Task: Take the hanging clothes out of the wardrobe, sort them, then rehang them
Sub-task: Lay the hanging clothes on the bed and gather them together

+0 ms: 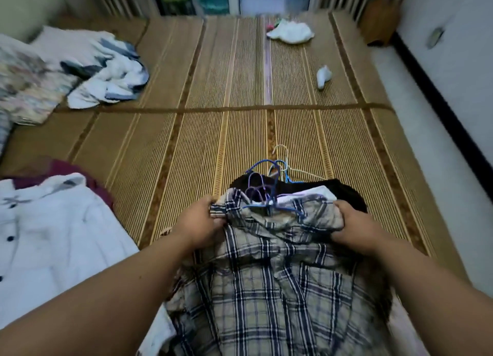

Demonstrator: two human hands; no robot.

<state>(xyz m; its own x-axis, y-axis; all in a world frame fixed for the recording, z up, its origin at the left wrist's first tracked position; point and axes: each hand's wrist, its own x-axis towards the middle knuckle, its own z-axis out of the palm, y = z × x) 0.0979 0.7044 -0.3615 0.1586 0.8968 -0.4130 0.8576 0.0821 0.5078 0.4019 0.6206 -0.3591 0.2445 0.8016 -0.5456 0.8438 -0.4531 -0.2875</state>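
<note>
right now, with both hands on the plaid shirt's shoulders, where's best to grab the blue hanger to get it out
Likely the neck of the blue hanger, just under its hook, where it stands clear of the plaid shirt at the open collar. Come from above with the right hand: the hanger's arms lie buried in the shoulders, and hooks of other hangers crowd just beyond.

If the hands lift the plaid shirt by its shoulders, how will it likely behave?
Probably floppy: the plaid shirt bunches where the left hand and right hand grip it. Likely light, being thin cloth. The blue hanger at its collar may snag the neighbouring hangers.
</note>
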